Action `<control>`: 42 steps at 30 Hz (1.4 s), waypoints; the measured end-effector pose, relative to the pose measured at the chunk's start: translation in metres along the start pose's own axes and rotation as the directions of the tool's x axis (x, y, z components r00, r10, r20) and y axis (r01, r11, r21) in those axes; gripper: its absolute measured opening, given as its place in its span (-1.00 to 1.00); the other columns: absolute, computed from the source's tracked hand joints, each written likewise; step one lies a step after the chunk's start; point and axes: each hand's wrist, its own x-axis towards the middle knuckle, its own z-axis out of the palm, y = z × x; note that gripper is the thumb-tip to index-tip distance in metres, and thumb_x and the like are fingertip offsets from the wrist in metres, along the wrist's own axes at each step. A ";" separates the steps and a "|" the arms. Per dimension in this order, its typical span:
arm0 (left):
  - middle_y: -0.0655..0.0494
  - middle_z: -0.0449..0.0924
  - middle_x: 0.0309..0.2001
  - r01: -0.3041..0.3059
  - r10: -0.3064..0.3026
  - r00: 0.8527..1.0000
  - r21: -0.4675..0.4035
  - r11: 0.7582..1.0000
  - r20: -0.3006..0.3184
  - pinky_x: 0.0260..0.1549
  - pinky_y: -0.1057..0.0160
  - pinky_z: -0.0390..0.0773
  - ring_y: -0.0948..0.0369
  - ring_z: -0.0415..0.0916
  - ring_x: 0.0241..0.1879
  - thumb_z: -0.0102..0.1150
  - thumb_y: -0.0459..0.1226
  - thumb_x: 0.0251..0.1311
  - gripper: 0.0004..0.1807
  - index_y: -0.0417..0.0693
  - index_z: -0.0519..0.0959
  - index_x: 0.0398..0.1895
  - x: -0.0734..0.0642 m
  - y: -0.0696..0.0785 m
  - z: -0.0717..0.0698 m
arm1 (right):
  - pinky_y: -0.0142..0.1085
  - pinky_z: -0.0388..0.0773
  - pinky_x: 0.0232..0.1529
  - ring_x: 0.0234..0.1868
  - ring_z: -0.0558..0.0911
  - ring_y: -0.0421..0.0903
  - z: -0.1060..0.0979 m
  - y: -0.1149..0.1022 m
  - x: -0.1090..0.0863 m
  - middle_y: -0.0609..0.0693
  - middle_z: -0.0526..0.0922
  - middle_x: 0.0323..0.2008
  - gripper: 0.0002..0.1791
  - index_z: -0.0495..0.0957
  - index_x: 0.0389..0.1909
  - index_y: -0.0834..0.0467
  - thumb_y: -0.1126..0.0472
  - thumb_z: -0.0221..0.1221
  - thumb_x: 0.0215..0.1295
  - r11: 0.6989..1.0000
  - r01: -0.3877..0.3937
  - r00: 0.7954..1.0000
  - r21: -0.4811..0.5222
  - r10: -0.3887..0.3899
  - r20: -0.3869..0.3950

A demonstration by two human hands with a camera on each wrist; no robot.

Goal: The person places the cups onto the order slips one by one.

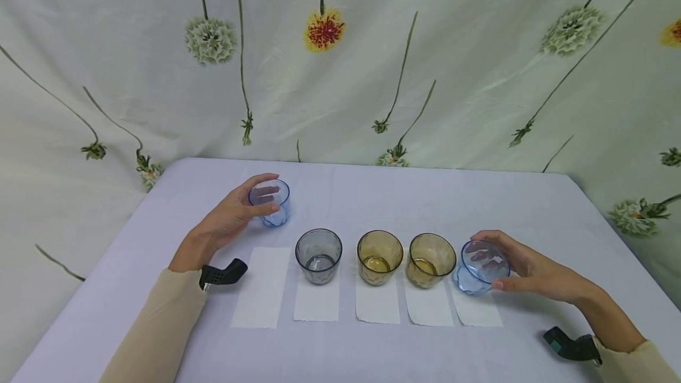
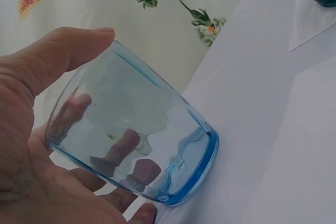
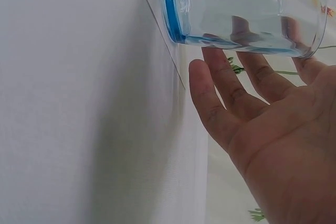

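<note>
My left hand (image 1: 229, 217) grips a clear blue glass (image 1: 275, 217) at the back left, its thumb and fingers round the sides near the rim. The left wrist view shows this blue glass (image 2: 184, 166) with its base close to the white cloth and several fingers behind it. At the right end of the row, my right hand (image 1: 540, 272) holds a second blue glass (image 1: 470, 281) between thumb and fingers, over the top of a paper slip. In the right wrist view, fingertips lie along the side of that glass (image 3: 226, 19).
Between the hands stand a grey glass (image 1: 319, 256) and two amber glasses, one left (image 1: 379, 259) and one right (image 1: 430, 262), each at the top of a white paper slip. Another paper slip (image 1: 258, 288) lies bare at the left. A flowered curtain (image 1: 340, 105) hangs behind the table.
</note>
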 end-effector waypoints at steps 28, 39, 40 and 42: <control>-0.21 0.21 0.41 -0.072 0.069 0.997 0.124 0.990 0.030 0.04 0.45 0.46 -0.11 0.14 0.43 0.27 -0.38 0.27 -0.25 -0.04 0.19 0.48 -0.012 0.014 0.005 | -0.60 0.28 0.23 0.33 0.33 -0.36 0.000 0.000 0.000 0.02 0.34 0.33 -0.27 0.10 0.47 0.20 0.43 0.19 0.34 0.999 0.035 0.999 0.012 -0.035 0.022; -0.25 0.26 0.38 -0.156 0.144 0.986 0.170 0.973 0.080 0.01 0.41 0.54 -0.16 0.20 0.41 0.29 -0.41 0.24 -0.27 -0.06 0.23 0.46 -0.018 0.035 0.019 | -0.61 0.26 0.22 0.33 0.32 -0.37 -0.002 -0.002 0.000 0.02 0.33 0.33 -0.26 0.11 0.47 0.14 0.43 0.19 0.34 1.000 0.031 0.999 -0.002 -0.031 0.012; -0.24 0.27 0.38 -0.162 0.149 0.985 0.179 0.971 0.084 0.01 0.40 0.54 -0.16 0.21 0.41 0.29 -0.41 0.23 -0.26 -0.07 0.23 0.46 -0.019 0.037 0.021 | -0.61 0.26 0.22 0.33 0.32 -0.38 -0.002 -0.002 0.000 0.01 0.33 0.33 -0.26 0.11 0.47 0.14 0.42 0.19 0.34 1.000 0.027 1.000 -0.002 -0.027 0.012; -0.26 0.27 0.37 -0.165 0.150 0.984 0.184 0.969 0.096 0.01 0.38 0.55 -0.17 0.22 0.41 0.29 -0.42 0.22 -0.27 -0.03 0.25 0.44 -0.022 0.042 0.024 | -0.61 0.26 0.22 0.33 0.32 -0.37 -0.001 -0.001 0.000 0.00 0.32 0.34 -0.26 0.11 0.47 0.15 0.42 0.19 0.35 1.000 0.022 1.000 0.002 -0.022 0.014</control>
